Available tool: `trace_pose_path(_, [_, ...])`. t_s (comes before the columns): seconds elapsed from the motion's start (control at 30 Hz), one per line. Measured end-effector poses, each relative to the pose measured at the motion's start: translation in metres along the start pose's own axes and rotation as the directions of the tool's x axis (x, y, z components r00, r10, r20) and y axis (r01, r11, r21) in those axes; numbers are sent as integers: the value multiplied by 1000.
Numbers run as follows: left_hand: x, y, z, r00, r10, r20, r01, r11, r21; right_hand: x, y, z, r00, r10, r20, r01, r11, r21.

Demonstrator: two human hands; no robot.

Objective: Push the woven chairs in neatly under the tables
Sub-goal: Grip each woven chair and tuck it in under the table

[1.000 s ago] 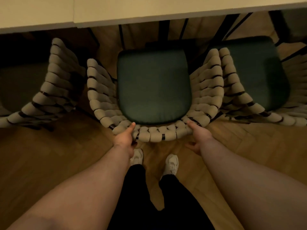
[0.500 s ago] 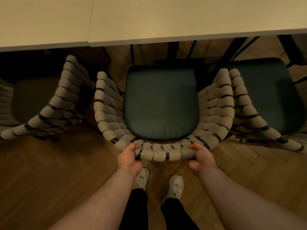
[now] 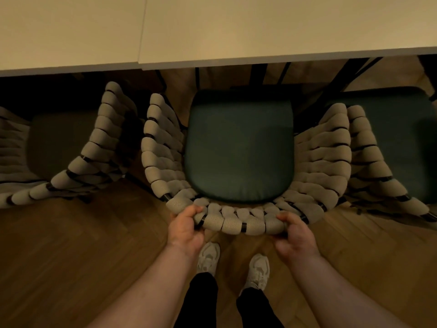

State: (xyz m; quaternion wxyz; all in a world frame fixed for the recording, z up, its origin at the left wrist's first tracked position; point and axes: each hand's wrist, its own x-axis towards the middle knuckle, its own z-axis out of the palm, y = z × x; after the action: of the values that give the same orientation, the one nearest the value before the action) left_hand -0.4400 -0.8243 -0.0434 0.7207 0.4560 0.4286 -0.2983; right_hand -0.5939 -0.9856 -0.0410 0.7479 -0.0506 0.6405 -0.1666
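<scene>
Curling your left grip [image 3: 186, 229] and right grip [image 3: 295, 235] round the woven chair [image 3: 238, 159] at its padded back rim, you are holding a likely stiff, light frame.

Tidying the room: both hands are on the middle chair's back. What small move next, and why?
Probably push the chair straight forward. The left hand and right hand both grip its back rim, and nearly the whole cushion shows short of the table edge.

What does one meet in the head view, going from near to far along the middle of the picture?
white shoes → middle woven chair's back rim → green seat cushion → table edge
</scene>
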Motion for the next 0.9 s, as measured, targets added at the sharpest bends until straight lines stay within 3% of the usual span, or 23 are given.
trace_pose_path(0.53, [30, 6, 45, 1000, -10, 0, 10, 999, -39, 20, -39, 57, 994, -100, -38, 96, 991, -96])
trace_pose_path(0.63, [38, 5, 46, 1000, -5, 14, 4, 1000, 26, 25, -41, 56, 996, -69, -55, 61, 989, -135])
trace_pose_path(0.77, [25, 12, 47, 995, 39, 94, -65, 954, 294, 27, -47, 56, 994, -83, -71, 58, 953, -296])
trace_pose_path(0.83, [19, 18, 43, 983, 152, 106, -184, 861, 475, 25, -50, 54, 972, -186, -141, 83, 840, -536])
trace_pose_path(0.9, [23, 24, 34, 914, 388, 115, -346, 602, 720, 30, -51, 43, 869, -476, -136, 156, 523, -838])
